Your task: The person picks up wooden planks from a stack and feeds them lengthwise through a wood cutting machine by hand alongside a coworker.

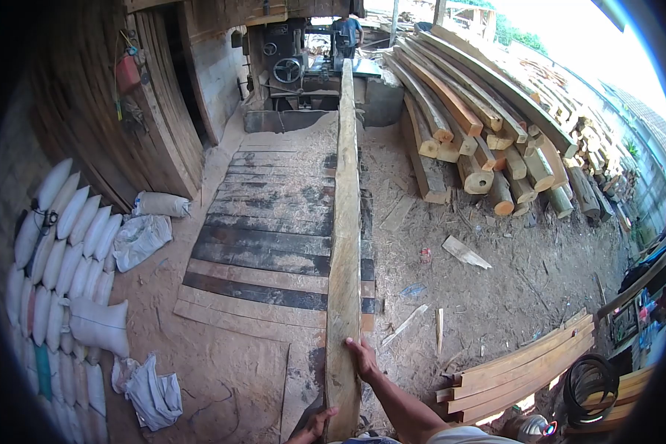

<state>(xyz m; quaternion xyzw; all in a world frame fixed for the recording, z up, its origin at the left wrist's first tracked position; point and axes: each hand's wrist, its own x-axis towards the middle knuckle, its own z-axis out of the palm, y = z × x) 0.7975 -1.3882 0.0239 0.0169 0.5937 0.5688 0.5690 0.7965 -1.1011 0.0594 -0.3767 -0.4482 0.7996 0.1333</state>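
A long, rough-sawn timber beam (344,259) runs straight out from my body toward the sawmill machine (285,63) at the back. Its far end reaches the machine's metal table (366,68). My right hand (362,360) grips the beam's right edge, thumb up on the top face. Closer to me, my left hand (318,425) is closed on the left edge near the beam's near end. The undersides of both hands' grips are hidden by the wood.
A co-worker (350,33) stands beside the machine. Stacked logs (481,140) lie at the right, sawn planks (525,370) at the lower right. Filled sacks (59,259) are piled at the left. Sawdust-strewn boards (259,229) cover the floor under the beam.
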